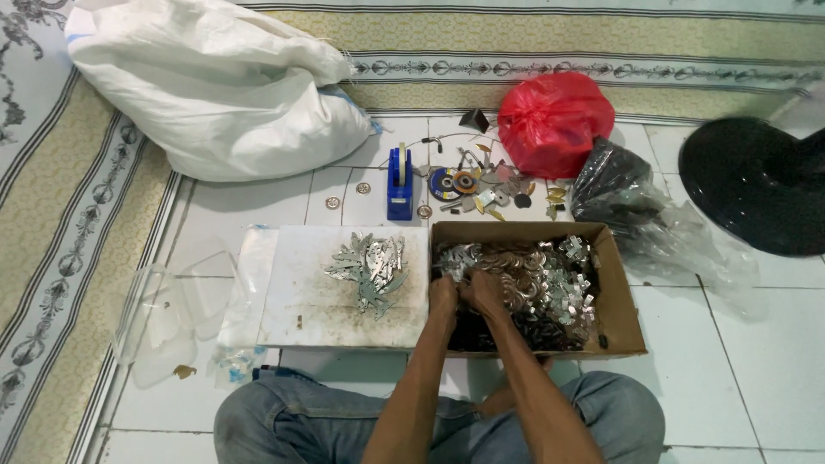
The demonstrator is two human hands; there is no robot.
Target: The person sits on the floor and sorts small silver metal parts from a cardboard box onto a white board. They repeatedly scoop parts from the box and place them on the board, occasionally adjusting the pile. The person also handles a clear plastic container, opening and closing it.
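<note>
**Operator:** Both hands are down inside the brown cardboard box (620,296). From my remote view, the left hand (443,295) and the right hand (483,290) sit pressed side by side, knuckles up, fingers curled into the heap of small shiny metal pieces (541,279). I cannot tell whether either hand has closed on a piece, because the fingertips are buried.

**Listener:** What do the pieces feel like, by the look of them?

**Operator:** Thin, flat, stamped metal, silvery with hard glints, jumbled and sharp-cornered. They fill the far and right part of the box; the near left corner under the wrists is dark. A smaller pile of similar flat metal pieces (371,271) lies on the stained white rectangular board (296,296), just left of the box and touching its wall.

**Listener:** And the edges around it?

**Operator:** The box flaps stand open, the right one leaning outward. Beyond the box sit a blue tape dispenser (399,185), round grinding discs (454,183) and loose scraps, then a knotted red plastic bag (554,116) and a crinkled black plastic bag (612,191). A large white woven sack (215,90) slumps at far left. Clear plastic tubs (163,318) lie left of the board. Bare white floor tile (765,369) opens to the right of the box. My knees in blue denim (284,421) close off the near side.
</note>
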